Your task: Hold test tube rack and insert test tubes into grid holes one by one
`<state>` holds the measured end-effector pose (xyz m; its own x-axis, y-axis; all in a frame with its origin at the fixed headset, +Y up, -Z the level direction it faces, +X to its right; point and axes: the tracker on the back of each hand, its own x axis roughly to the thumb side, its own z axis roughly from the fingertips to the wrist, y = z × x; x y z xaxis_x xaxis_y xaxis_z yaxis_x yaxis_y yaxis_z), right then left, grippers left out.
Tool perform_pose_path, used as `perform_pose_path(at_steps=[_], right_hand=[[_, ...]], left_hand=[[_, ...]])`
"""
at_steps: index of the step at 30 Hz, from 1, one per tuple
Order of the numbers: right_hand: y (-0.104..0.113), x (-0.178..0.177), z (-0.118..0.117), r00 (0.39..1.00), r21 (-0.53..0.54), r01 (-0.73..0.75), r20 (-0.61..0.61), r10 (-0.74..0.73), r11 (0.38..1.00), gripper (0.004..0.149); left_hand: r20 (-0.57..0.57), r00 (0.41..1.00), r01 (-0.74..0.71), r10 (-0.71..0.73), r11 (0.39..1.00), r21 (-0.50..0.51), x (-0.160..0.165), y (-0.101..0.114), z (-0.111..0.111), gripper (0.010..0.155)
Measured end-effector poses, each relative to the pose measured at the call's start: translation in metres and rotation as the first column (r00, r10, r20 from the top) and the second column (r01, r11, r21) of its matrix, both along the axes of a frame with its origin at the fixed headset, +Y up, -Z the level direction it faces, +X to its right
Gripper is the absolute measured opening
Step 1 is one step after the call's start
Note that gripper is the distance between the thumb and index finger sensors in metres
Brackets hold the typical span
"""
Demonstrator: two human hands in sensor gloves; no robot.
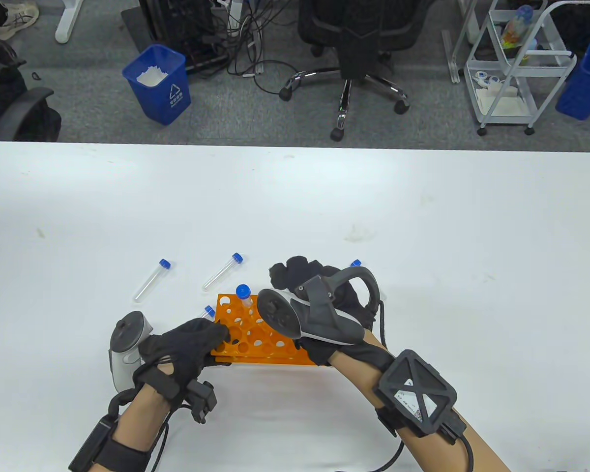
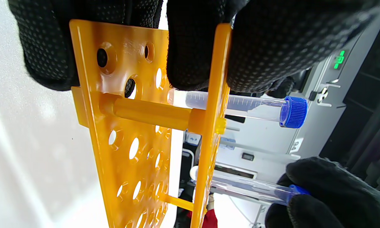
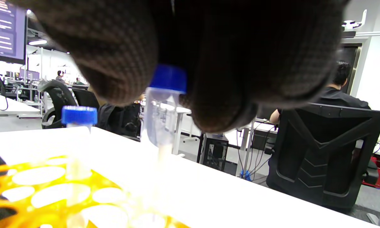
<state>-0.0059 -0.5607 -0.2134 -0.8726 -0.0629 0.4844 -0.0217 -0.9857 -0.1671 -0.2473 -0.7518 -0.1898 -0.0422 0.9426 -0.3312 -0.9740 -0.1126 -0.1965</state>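
Note:
The orange test tube rack (image 1: pixel 255 339) lies near the table's front. My left hand (image 1: pixel 221 339) grips its left end; in the left wrist view the fingers (image 2: pixel 193 47) clamp the rack's plates (image 2: pixel 139 126). One blue-capped tube (image 1: pixel 244 295) stands in a far hole and also shows in the left wrist view (image 2: pixel 256 109) and the right wrist view (image 3: pixel 79 126). My right hand (image 1: pixel 295 275) hovers over the rack's right part and pinches a second tube (image 3: pixel 163 126) by its blue cap. This tube's lower end passes through the top plate (image 2: pixel 247 188).
Loose blue-capped tubes lie on the white table: one at the left (image 1: pixel 151 280), one behind the rack (image 1: pixel 222 271), one beside my left hand (image 1: pixel 209 311), one behind my right hand (image 1: pixel 356 264). A blue bin (image 1: pixel 158 83) and an office chair (image 1: pixel 354 59) stand beyond the far edge.

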Motion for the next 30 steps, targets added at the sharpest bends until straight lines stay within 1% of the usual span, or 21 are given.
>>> perform_pose_path(at_steps=[1, 2, 3, 13, 14, 15, 17, 18, 19, 23, 24, 25, 26, 27, 28, 30], right_hand=[[-0.002, 0.0, -0.001, 1.0, -0.007, -0.002, 0.001, 0.002, 1.0, 0.051], [-0.004, 0.0, -0.001, 1.0, -0.016, -0.004, 0.001, 0.004, 1.0, 0.051], [-0.006, -0.001, -0.002, 1.0, -0.02, -0.005, 0.003, 0.005, 1.0, 0.051], [-0.015, 0.0, -0.006, 1.0, -0.047, -0.013, 0.012, 0.014, 0.999, 0.051], [-0.016, 0.0, -0.006, 1.0, -0.048, -0.013, 0.012, 0.014, 0.999, 0.051], [-0.017, 0.0, -0.006, 1.0, -0.048, -0.013, 0.011, 0.013, 0.999, 0.051], [-0.018, -0.001, -0.006, 1.0, -0.043, -0.015, 0.009, 0.016, 0.999, 0.051], [-0.018, -0.001, -0.005, 1.0, -0.041, -0.017, 0.007, 0.018, 0.999, 0.052], [-0.019, -0.002, -0.004, 1.0, -0.037, -0.025, 0.005, 0.025, 0.999, 0.052], [-0.02, -0.004, -0.003, 0.999, -0.032, -0.044, 0.001, 0.044, 0.999, 0.052], [-0.02, -0.004, -0.002, 0.999, -0.03, -0.047, 0.002, 0.048, 0.998, 0.052], [-0.02, -0.005, -0.002, 0.999, -0.031, -0.053, 0.002, 0.053, 0.998, 0.052], [-0.02, -0.005, -0.002, 0.999, -0.03, -0.054, 0.002, 0.054, 0.998, 0.052], [-0.021, -0.005, -0.002, 0.998, -0.027, -0.06, 0.003, 0.06, 0.998, 0.052], [-0.021, -0.006, -0.002, 0.998, -0.026, -0.068, 0.003, 0.068, 0.997, 0.053], [-0.021, -0.006, -0.001, 0.997, -0.026, -0.072, 0.002, 0.072, 0.997, 0.053]], left_hand=[[0.0, 1.0, -0.001, 0.001, 1.0, 0.0, 0.0, 0.0, 0.0, 0.038], [0.0, 1.0, -0.001, 0.001, 1.0, 0.001, 0.0, 0.0, 0.0, 0.056], [0.0, 1.0, -0.001, 0.001, 1.0, 0.001, 0.0, 0.0, 0.0, 0.038], [-0.002, 1.0, -0.006, 0.006, 1.0, 0.004, 0.0, 0.001, 0.0, 0.038], [-0.006, 1.0, -0.007, 0.007, 1.0, 0.004, 0.0, 0.001, 0.0, 0.056], [-0.008, 1.0, -0.008, 0.008, 1.0, 0.004, 0.0, 0.001, 0.0, 0.038], [-0.008, 1.0, -0.005, 0.005, 1.0, 0.005, -0.001, 0.001, 0.0, 0.038], [-0.008, 1.0, -0.005, 0.005, 1.0, 0.005, -0.001, 0.001, 0.0, 0.056], [-0.01, 1.0, -0.005, 0.005, 1.0, 0.005, -0.001, 0.001, 0.001, 0.038], [-0.014, 1.0, -0.005, 0.005, 1.0, 0.008, -0.001, 0.001, 0.001, 0.038], [-0.014, 1.0, -0.005, 0.006, 1.0, 0.008, -0.001, 0.001, 0.001, 0.055], [-0.011, 1.0, -0.006, 0.007, 1.0, 0.008, -0.001, 0.001, 0.001, 0.038], [-0.013, 1.0, -0.007, 0.007, 1.0, 0.008, -0.001, 0.001, 0.001, 0.054], [-0.015, 1.0, -0.008, 0.008, 1.0, 0.007, -0.001, 0.001, 0.001, 0.055], [-0.012, 1.0, -0.01, 0.01, 1.0, 0.007, -0.001, 0.001, 0.001, 0.038], [-0.008, 1.0, -0.012, 0.012, 1.0, 0.005, 0.0, 0.001, 0.001, 0.038]])
